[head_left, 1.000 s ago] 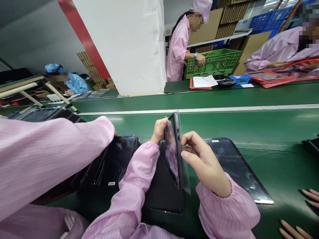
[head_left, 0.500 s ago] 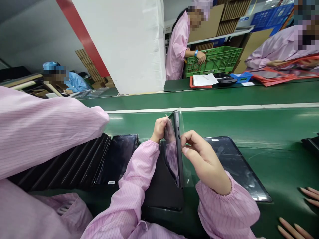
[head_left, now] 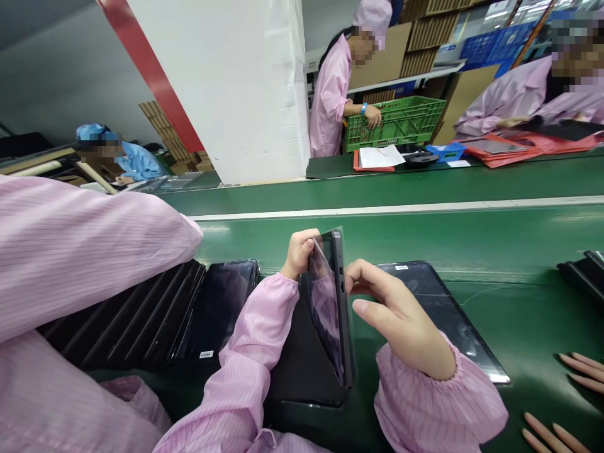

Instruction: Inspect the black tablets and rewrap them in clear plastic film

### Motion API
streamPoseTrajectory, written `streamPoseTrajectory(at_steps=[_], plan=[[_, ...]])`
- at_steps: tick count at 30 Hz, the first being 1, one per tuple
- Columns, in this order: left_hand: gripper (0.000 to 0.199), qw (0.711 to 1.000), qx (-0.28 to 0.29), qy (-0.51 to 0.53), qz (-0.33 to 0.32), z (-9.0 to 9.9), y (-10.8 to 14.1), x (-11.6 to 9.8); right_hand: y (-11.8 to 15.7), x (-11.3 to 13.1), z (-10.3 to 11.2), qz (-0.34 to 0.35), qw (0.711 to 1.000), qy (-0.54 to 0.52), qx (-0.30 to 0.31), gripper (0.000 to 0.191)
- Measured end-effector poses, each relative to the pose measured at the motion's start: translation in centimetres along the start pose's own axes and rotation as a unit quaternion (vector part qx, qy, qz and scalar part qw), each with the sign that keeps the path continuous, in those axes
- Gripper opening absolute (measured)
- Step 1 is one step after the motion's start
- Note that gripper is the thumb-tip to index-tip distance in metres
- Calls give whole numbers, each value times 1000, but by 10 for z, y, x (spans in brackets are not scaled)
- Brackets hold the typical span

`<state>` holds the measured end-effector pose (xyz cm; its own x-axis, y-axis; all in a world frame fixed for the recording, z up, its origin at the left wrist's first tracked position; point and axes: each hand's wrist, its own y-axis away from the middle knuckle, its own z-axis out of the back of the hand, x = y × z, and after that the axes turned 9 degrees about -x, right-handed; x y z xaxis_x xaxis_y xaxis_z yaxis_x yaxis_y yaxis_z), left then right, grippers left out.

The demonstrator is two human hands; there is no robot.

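Note:
A dark tablet (head_left: 328,308) stands nearly on edge in front of me, with clear film at its sides. My left hand (head_left: 300,253) grips its upper left side, fingers wrapped round it. To its right, my right hand (head_left: 396,311) is beside the back of the tablet, thumb and index finger apart; the fingertips are close to the film, and whether they touch it I cannot tell. Below the tablet lies a flat black panel (head_left: 302,365). Another tablet (head_left: 443,314) with a small white label lies face up on the green surface to the right.
A row of dark tablets (head_left: 136,314) leans at the left, beside a labelled one (head_left: 221,302). A person's pink sleeve (head_left: 94,245) reaches in from the left. Another person's fingers (head_left: 552,434) show at the lower right. Dark devices (head_left: 585,277) lie at the far right.
The held tablet sits slightly lower in view. My right thumb has moved down, away from the index finger, widening the gap. The person at the far right now has a dark item before them.

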<state>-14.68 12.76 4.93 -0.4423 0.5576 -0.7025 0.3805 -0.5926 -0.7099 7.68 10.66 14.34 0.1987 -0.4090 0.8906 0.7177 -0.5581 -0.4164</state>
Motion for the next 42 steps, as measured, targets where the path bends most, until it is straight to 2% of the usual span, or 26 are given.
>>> streamPoseTrajectory(at_steps=[3,7,15,23,29,32,34,36,37,39,41,42], plan=[[72,1000,14,-9,-12,-1,1,-6,4,2,-1,23,999,18,-28,5],[72,999,32,-14,-21,-2,4,-14,6,4,-3,32,996,48,-60,15],[71,999,39,-7,-26,-3,5,-17,8,2,-2,21,999,19,-41,25],[71,999,38,-10,-26,-3,4,-18,6,-1,0,10,998,32,-48,20],[70,999,40,-10,-34,-4,5,-21,9,3,-3,33,996,44,-76,13],[70,998,41,-12,-41,-3,5,-23,12,6,-9,16,993,70,-97,8],[69,998,35,-19,-45,-4,7,-24,14,8,-13,-9,988,110,-107,23],[67,998,14,-27,-53,-5,11,-25,16,10,-16,-20,980,163,-109,36],[64,998,-14,-35,-56,-6,14,-25,17,11,-18,-15,976,189,-111,37],[55,988,-126,-76,-38,-7,21,-24,21,11,-20,11,966,225,-130,33],[44,962,-246,-108,42,-6,27,-20,24,9,-24,58,952,247,-168,33],[42,950,-278,-108,90,-4,29,-18,26,9,-26,88,945,256,-186,35]])
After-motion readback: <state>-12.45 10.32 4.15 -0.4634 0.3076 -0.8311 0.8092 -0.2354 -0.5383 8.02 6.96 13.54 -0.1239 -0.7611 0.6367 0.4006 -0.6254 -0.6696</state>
